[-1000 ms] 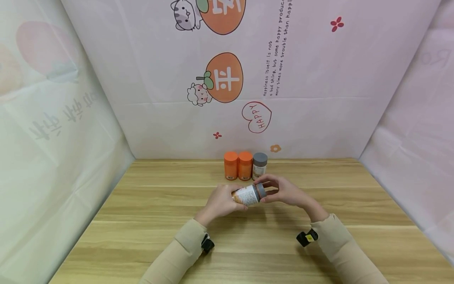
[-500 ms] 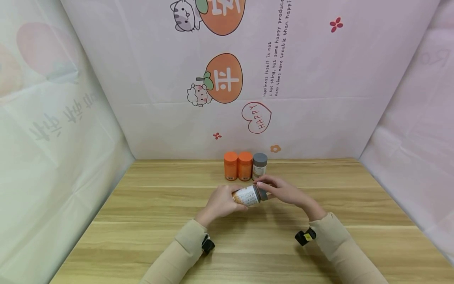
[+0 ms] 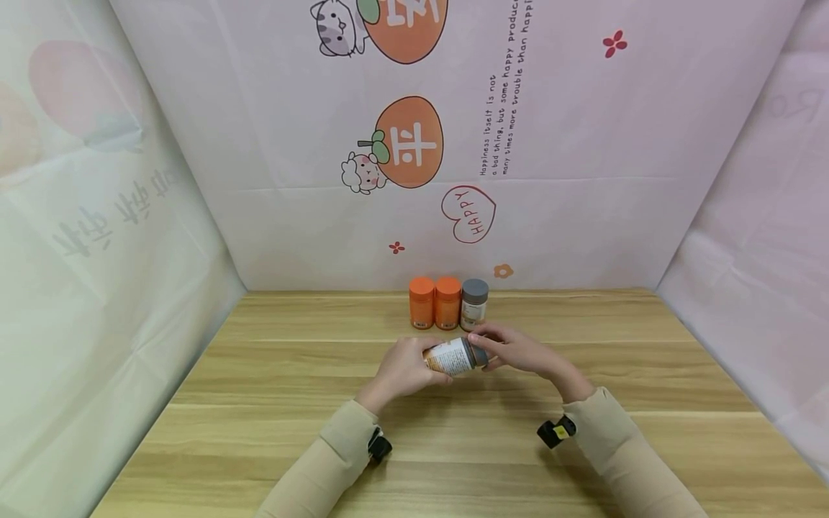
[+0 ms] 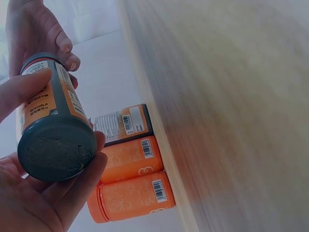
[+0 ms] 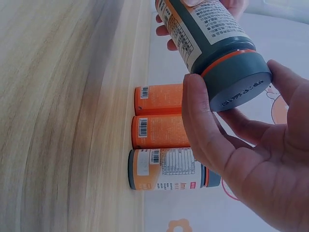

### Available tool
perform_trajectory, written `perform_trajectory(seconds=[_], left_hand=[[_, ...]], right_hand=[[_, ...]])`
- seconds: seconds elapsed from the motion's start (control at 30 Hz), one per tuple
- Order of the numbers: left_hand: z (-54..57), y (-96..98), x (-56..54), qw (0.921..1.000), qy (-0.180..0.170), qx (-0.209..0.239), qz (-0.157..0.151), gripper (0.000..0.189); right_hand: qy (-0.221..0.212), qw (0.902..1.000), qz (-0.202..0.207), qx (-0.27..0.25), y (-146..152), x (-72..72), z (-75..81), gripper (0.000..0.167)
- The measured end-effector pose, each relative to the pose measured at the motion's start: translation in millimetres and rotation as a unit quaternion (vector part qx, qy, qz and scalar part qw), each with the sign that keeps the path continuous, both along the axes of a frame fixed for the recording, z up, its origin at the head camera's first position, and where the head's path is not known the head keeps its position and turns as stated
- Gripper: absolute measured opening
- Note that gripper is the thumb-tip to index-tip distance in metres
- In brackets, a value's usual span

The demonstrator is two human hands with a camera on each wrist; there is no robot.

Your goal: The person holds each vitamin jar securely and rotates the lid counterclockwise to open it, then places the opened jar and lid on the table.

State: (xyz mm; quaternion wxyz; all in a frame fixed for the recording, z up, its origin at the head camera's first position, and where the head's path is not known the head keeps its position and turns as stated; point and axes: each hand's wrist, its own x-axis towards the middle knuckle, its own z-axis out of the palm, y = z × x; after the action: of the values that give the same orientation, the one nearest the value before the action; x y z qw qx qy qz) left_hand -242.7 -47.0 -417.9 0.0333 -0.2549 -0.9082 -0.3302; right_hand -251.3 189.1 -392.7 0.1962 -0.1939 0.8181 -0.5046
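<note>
In the head view my left hand (image 3: 403,368) grips a dark grey supplement bottle (image 3: 448,357) with a white and orange label. The bottle is tilted well over, above the table, its cap end toward the right. Fingers and thumb of my right hand (image 3: 523,352) hold the grey cap (image 5: 240,79) from opposite sides. An orange band (image 5: 227,62) shows between cap and bottle body in the right wrist view. The left wrist view looks at the bottle's dark base (image 4: 57,153), with the left fingers wrapped below it and the thumb on the label.
Behind the hands, two orange bottles (image 3: 422,303) and a grey-capped bottle (image 3: 475,301) stand side by side at the back of the wooden table (image 3: 291,403). A printed white cloth (image 3: 291,237) rises behind them, with more cloth on both sides.
My right hand's fingers have shifted around the cap, from a wide hold to a closer one with the hand more over its top. The left hand and bottle stay nearly still.
</note>
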Motion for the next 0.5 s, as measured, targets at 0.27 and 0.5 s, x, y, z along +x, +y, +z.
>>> perform_trajectory(seconds=[0.27,0.5], left_hand=[[1.5,-0.7,0.5,1.0,-0.004,0.001,-0.002,0.048],[1.5,-1.5,0.9,0.9999,-0.01,0.004,-0.003,0.049]], right_hand=[[0.015,0.9998,0.013,-0.01,1.4,0.0,-1.7,0.049],[0.027,0.9993,0.02,-0.016,3.5,-0.6,-3.7,0.048]])
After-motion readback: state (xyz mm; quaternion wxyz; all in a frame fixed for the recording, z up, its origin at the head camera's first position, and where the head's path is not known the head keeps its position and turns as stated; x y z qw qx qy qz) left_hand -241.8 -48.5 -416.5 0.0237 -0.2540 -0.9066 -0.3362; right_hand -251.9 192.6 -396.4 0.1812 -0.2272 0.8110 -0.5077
